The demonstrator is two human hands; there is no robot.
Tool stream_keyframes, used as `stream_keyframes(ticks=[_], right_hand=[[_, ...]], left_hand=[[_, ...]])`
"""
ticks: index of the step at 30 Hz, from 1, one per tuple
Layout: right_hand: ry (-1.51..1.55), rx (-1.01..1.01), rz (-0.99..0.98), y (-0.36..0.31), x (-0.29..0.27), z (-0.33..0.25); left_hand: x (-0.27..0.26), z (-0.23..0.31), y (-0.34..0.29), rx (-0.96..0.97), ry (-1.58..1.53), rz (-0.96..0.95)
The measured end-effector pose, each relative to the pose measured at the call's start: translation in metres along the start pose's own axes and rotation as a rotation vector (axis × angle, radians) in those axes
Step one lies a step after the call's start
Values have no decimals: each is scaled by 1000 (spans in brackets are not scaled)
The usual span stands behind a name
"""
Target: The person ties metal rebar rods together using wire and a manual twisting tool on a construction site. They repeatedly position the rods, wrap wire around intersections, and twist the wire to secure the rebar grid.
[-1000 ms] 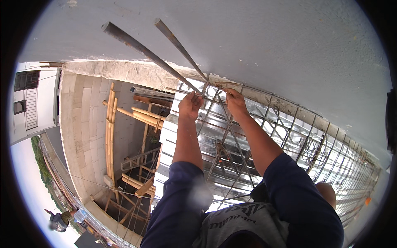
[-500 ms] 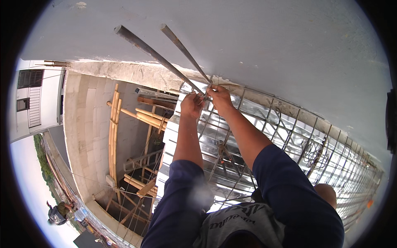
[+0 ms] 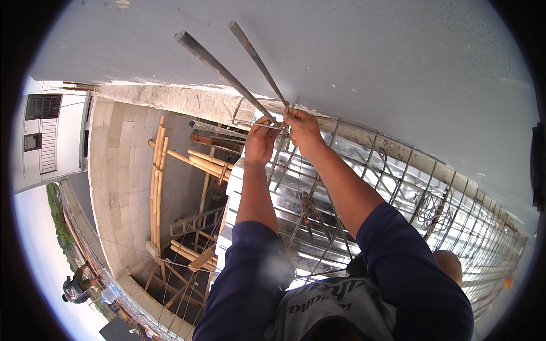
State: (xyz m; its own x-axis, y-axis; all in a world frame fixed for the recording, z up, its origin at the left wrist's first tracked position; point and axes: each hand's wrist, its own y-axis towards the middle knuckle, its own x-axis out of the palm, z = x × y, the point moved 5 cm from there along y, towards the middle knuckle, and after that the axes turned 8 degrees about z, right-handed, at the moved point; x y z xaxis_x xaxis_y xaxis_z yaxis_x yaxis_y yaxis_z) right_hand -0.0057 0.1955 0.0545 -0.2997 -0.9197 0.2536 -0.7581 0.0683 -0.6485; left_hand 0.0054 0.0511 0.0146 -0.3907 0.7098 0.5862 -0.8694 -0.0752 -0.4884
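Two thick steel rebars rise at a slant in front of the grey wall. A thin bent steel stirrup sits around or against their lower part, with its bent corner sticking out to the left. My left hand is closed, its fingertips pinching the stirrup beside the thicker rebar. Just right of the bars, my right hand is closed with thumb and fingers on the stirrup's other end, near the wall. The fingers partly hide where stirrup and bars meet. Pliers with red on the handles lie below on the rebar mesh.
Rebar mesh over shiny metal decking runs off to the right, with a loose wire bundle on it. On the left, an opening drops to bamboo poles and a ladder. Another person is far off at lower left.
The stirrup's corner now shows further out left of the rebars. Both hands have shifted slightly, still closed at the same spot. The rebars' upper ends appear further right.
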Motion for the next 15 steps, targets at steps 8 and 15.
stream_keyframes(ticks=[8,15], right_hand=[[94,10,3,-7,3,-7],[174,-6,-94,-29,19,-29]], left_hand=[[7,14,-5,-34,-42,-230],[38,31,-32,4,424,-242]])
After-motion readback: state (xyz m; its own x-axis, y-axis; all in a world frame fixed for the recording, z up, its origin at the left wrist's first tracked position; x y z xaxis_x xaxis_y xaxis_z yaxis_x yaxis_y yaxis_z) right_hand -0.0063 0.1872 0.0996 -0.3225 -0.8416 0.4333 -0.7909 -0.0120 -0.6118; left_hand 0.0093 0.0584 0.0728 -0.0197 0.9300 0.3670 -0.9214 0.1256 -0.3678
